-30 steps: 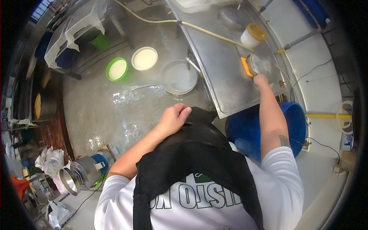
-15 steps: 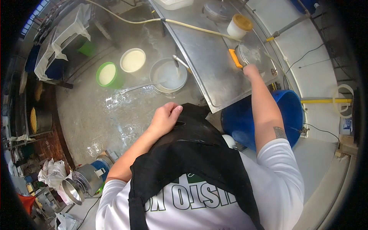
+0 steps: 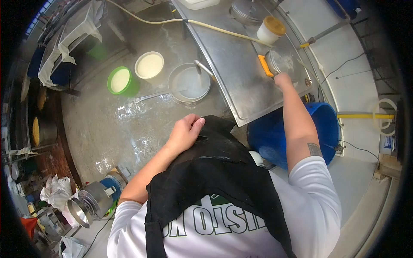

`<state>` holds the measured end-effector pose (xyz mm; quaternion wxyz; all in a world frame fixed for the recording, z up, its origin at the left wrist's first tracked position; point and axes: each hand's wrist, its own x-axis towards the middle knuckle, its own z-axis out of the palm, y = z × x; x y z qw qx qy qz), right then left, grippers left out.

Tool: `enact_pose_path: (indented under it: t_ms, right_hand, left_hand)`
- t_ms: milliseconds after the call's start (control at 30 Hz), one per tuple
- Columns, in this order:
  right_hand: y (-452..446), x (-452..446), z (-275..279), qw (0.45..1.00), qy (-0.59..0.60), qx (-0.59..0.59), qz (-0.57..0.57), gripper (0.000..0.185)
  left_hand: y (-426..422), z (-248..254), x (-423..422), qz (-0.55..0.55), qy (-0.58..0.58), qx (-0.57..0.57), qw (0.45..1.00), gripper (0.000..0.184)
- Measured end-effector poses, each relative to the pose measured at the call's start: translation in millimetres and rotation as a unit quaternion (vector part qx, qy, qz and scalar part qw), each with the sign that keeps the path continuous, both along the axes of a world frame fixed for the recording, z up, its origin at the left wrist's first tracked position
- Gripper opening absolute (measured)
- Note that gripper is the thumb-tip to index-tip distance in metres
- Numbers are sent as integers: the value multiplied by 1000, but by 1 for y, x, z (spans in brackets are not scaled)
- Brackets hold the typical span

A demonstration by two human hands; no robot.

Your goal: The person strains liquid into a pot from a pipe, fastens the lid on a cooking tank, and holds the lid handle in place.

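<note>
My right hand (image 3: pixel 282 80) reaches out over the steel table and is closed at the near side of a round, whitish-grey vessel (image 3: pixel 282 61). An orange handle (image 3: pixel 265 66) lies against the vessel's left side, its lower end close to my fingers. What sits inside that grip is hidden. At waist height my left hand (image 3: pixel 186 130) is curled, thumb on top, on the black apron (image 3: pixel 215 146), whose cloth bunches up beside it.
The steel table (image 3: pixel 241 86) bears a white tub with a tan lid (image 3: pixel 272 28) and a hose (image 3: pixel 219 30). On the wet floor stand a green bucket (image 3: pixel 129 88), a white bucket (image 3: pixel 149 65) and a pot with a ladle (image 3: pixel 189 81). A blue barrel (image 3: pixel 325 124) is beneath my right arm.
The view has shifted very slightly. Both hands keep their places, and nothing has visibly been picked up or let go.
</note>
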<state>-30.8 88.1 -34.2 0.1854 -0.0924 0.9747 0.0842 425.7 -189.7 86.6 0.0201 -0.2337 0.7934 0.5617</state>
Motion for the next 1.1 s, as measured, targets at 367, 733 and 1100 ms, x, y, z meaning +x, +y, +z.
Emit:
enact_pose_path:
  t_ms: [367, 733, 1100]
  right_hand:
    - [-6, 15, 16, 999, 17, -36, -33, 29]
    - [-9, 22, 27, 999, 31, -34, 8, 29]
    - [-6, 17, 20, 999, 31, -20, 0, 29]
  left_hand:
    - [-2, -4, 2, -3, -4, 2, 1000, 34]
    - [-5, -2, -1, -4, -13, 1, 1000, 35]
    - [-9, -4, -7, -15, -11, 3, 1000, 35]
